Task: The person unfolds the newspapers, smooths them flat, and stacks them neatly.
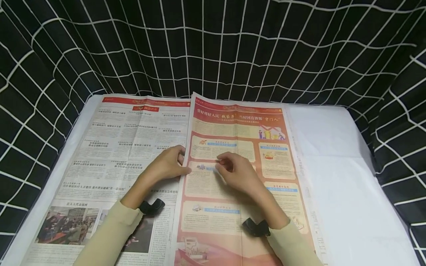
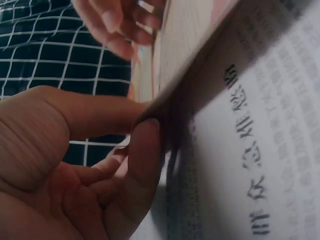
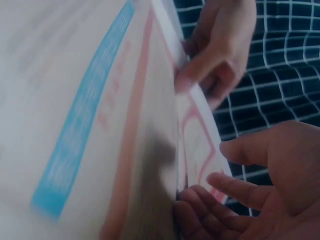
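Observation:
An opened newspaper lies on the table, its left page point(image 1: 110, 147) printed in black on white under a red banner. The right page point(image 1: 213, 192) has a red and cream layout with blue heading bars. My left hand point(image 1: 166, 162) pinches the near-side edge of this page between thumb and fingers, close to the fold; the left wrist view shows the paper edge point(image 2: 192, 57) raised there. Over the middle of the right page hovers my right hand point(image 1: 237, 171), fingers loosely bent. In the right wrist view its thumb point(image 3: 245, 150) and fingers stand apart with nothing between them.
A white table surface point(image 1: 346, 177) shows to the right of the newspaper. Black cloth with a white grid point(image 1: 213, 48) rises behind the table and along both sides. Each wrist carries a black strap-like mount point(image 1: 151, 207).

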The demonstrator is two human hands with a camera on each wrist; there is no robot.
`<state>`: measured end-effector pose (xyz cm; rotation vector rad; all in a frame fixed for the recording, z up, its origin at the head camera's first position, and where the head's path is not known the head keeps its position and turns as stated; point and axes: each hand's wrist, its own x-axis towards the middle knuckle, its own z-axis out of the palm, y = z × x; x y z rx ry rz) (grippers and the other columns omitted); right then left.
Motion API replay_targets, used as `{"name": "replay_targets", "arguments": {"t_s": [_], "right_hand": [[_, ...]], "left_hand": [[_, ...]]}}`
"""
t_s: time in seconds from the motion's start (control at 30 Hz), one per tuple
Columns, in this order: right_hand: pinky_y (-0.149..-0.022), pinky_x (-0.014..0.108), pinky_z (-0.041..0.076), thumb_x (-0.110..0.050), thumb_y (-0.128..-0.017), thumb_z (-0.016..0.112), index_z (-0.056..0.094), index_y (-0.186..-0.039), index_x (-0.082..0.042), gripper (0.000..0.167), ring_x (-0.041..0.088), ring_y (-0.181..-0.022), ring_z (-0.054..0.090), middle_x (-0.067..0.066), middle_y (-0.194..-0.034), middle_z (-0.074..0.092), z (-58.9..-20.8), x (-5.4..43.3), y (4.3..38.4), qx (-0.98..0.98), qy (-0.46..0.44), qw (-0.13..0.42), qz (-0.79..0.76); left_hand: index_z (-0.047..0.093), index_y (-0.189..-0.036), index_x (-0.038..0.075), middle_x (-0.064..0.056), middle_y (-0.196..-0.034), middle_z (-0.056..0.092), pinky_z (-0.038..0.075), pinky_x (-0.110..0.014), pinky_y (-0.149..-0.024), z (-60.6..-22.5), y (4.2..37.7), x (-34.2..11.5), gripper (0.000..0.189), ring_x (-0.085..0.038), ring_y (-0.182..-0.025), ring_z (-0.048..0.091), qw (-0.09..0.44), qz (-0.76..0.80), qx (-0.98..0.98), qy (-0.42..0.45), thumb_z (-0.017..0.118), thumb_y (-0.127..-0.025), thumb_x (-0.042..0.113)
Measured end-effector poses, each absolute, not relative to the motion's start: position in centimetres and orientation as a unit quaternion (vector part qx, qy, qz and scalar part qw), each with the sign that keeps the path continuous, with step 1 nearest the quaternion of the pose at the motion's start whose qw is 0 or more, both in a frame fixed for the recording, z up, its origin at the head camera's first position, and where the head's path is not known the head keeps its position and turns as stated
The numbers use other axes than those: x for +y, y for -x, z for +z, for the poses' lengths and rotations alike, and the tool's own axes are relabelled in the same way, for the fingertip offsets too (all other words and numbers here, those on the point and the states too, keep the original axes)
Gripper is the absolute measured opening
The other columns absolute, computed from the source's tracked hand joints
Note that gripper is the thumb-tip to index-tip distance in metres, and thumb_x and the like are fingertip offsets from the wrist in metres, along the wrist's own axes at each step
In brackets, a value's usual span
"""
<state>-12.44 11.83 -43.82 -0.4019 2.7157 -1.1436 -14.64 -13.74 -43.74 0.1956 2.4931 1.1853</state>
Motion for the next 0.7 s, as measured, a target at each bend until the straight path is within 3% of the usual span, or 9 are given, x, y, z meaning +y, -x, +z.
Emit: {"name": "replay_targets", "arguments": {"t_s": [0.13,0.27,0.37,0.57,0.7], "right_hand": [[-0.095,0.043,0.058,-0.026,-0.101,0.069,0.068,-0.135,-0.008,0.038,0.021,-0.104,0.072,0.009,-0.117,0.076,-43.5,9.5,12.4,0.903,0.131,0.107,-0.394],[-0.097,0.043,0.058,-0.026,-0.101,0.070,0.067,-0.136,-0.009,0.039,0.021,-0.108,0.073,0.009,-0.120,0.077,-43.2,7.8,12.4,0.892,0.118,0.121,-0.419],[-0.097,0.042,0.058,-0.027,-0.102,0.068,0.066,-0.137,-0.008,0.039,0.020,-0.107,0.073,0.009,-0.120,0.077,-43.2,7.2,12.3,0.885,0.118,0.128,-0.432],[-0.094,0.041,0.059,-0.029,-0.105,0.063,0.066,-0.137,-0.008,0.039,0.022,-0.106,0.075,0.009,-0.118,0.077,-44.1,5.9,12.1,0.874,0.093,0.117,-0.463],[-0.086,0.036,0.059,-0.030,-0.105,0.062,0.065,-0.140,-0.008,0.041,0.020,-0.101,0.074,0.009,-0.117,0.077,-44.4,5.6,12.1,0.858,0.081,0.120,-0.493]], "left_hand": [[0.063,-0.128,-0.005,-0.010,-0.095,0.071,0.051,-0.024,-0.063,-43.4,14.7,-14.0,0.048,-0.015,-0.068,0.063,0.165,0.393,0.902,-0.067,0.082,-0.088,0.013],[0.068,-0.096,0.005,0.001,-0.070,0.060,0.041,-0.023,-0.056,-42.9,15.0,-14.1,0.019,-0.010,-0.058,0.052,0.166,0.409,0.893,-0.083,0.075,-0.096,0.022],[0.067,-0.082,0.008,0.004,-0.061,0.050,0.037,-0.022,-0.053,-42.6,15.1,-14.2,0.026,-0.009,-0.053,0.048,0.182,0.425,0.882,-0.094,0.067,-0.102,0.024],[0.081,-0.106,0.002,-0.003,-0.067,0.070,0.055,-0.026,-0.058,-42.4,15.0,-14.9,0.027,-0.013,-0.056,0.066,0.206,0.466,0.856,-0.085,0.064,-0.106,0.023],[0.081,-0.107,0.000,-0.005,-0.070,0.074,0.059,-0.027,-0.059,-42.7,15.0,-14.7,0.025,-0.011,-0.059,0.068,0.205,0.478,0.851,-0.074,0.067,-0.103,0.020]]}}
